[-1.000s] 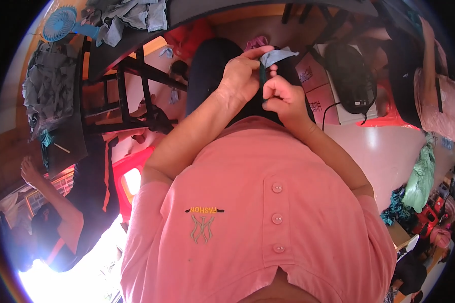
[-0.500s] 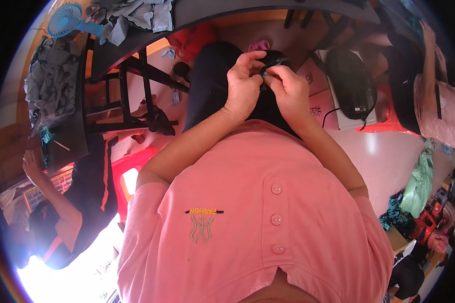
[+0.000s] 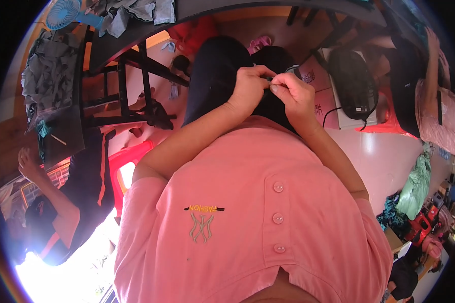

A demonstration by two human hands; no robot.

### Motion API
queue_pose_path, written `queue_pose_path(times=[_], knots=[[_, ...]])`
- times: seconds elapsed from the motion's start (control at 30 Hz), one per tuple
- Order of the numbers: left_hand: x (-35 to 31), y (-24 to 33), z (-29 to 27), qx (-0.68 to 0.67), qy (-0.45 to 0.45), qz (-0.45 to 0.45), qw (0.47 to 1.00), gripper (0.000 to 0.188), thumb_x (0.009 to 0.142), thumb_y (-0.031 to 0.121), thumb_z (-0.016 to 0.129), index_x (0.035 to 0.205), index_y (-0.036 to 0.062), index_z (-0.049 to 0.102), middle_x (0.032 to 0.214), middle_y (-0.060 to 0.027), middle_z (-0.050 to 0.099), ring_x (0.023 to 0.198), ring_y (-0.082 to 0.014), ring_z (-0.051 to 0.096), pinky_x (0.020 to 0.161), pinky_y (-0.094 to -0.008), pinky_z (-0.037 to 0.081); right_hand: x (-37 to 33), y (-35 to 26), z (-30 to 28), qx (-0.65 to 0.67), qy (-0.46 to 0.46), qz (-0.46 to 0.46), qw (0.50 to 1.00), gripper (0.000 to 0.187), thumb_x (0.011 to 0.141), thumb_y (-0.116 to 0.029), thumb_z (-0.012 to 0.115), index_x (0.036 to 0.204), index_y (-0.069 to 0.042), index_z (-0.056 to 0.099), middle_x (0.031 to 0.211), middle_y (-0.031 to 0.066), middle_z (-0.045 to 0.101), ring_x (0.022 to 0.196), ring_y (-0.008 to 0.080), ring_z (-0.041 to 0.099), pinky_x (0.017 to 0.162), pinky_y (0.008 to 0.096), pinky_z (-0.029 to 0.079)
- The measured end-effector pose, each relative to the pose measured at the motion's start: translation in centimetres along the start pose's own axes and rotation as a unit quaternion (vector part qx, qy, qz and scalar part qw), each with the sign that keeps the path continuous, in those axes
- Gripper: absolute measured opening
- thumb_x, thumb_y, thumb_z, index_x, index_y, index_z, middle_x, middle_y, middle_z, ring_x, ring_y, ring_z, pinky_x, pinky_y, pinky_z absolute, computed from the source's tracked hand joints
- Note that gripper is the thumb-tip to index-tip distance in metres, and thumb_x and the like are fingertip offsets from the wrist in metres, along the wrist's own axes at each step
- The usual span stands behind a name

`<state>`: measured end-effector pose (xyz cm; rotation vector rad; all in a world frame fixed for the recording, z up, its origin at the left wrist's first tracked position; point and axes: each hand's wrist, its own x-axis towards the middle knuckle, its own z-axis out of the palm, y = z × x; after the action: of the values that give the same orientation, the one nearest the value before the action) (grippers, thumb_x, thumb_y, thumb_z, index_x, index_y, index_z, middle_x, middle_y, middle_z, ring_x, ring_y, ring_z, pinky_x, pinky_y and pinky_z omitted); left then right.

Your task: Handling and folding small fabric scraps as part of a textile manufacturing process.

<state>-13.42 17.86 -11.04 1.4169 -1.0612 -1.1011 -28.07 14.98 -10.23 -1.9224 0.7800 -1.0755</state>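
Note:
My left hand (image 3: pixel 249 87) and my right hand (image 3: pixel 297 96) meet above my lap, their fingertips almost touching. Both are closed in a pinch. Whatever sits between the fingertips is small and mostly hidden by the fingers, so its kind cannot be told. A bit of greyish material (image 3: pixel 293 70) shows just beyond my right hand's knuckles, against my dark trousers (image 3: pixel 212 68).
A dark table (image 3: pixel 197 17) curves across the front, with grey cloth pieces (image 3: pixel 162 11) on it. More grey pieces (image 3: pixel 50 70) and a blue fan (image 3: pixel 63 14) are at left. A black bag (image 3: pixel 351 83) lies right. Co-workers' arms (image 3: pixel 60 194) show at both sides.
Both hands have come a little closer to my body and slightly to the right. Their fingertips are now nearer together, and the dark thing beyond them shows less.

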Motion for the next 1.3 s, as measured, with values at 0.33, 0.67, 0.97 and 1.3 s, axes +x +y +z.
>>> queue_pose_path(times=[0.33, 0.67, 0.97, 1.3], knots=[[-0.6, 0.8, -0.3, -0.106, 0.018, -0.043, 0.993, 0.013, 0.07, -0.007, 0.058, 0.081, -0.0033, 0.063, 0.067, -0.0063, 0.06, 0.059, -0.0101, 0.054, 0.052, -0.0247, 0.042, -0.3, -0.5, -0.5, 0.107, -0.001, 0.097, 0.99, 0.007, 0.084, -0.002, 0.063, 0.09, 0.0, 0.061, 0.077, 0.0064, 0.064, 0.07, 0.0106, 0.06, 0.064, 0.0234, 0.047], [0.2, -0.4, 0.6, 0.149, -0.038, 0.261, 0.953, 0.012, 0.074, -0.007, 0.06, 0.083, -0.0001, 0.064, 0.073, -0.0022, 0.061, 0.07, -0.0086, 0.055, 0.063, -0.0222, 0.043, -0.9, -0.4, -1.2, 0.036, -0.033, 0.029, 0.998, 0.008, 0.081, -0.002, 0.064, 0.089, -0.001, 0.062, 0.078, 0.006, 0.064, 0.069, 0.0118, 0.059, 0.063, 0.0251, 0.047], [-0.8, -0.9, -0.2, -0.042, 0.055, 0.012, 0.998, 0.01, 0.073, -0.005, 0.064, 0.082, -0.0019, 0.063, 0.077, -0.0028, 0.062, 0.073, -0.0077, 0.056, 0.064, -0.0216, 0.044, -1.3, 0.3, -0.8, 0.14, 0.002, 0.153, 0.978, 0.008, 0.084, -0.005, 0.064, 0.091, -0.003, 0.06, 0.075, 0.0004, 0.06, 0.063, 0.0062, 0.053, 0.054, 0.0221, 0.041], [-1.5, 0.4, 0.0, -0.065, 0.008, 0.048, 0.997, 0.015, 0.073, -0.008, 0.057, 0.085, -0.003, 0.064, 0.08, -0.0041, 0.059, 0.073, -0.0101, 0.054, 0.069, -0.023, 0.044, -1.3, 1.0, -0.7, 0.18, -0.001, 0.171, 0.969, 0.007, 0.086, -0.007, 0.065, 0.092, -0.004, 0.062, 0.075, -0.0028, 0.058, 0.061, 0.0036, 0.049, 0.053, 0.018, 0.038]])
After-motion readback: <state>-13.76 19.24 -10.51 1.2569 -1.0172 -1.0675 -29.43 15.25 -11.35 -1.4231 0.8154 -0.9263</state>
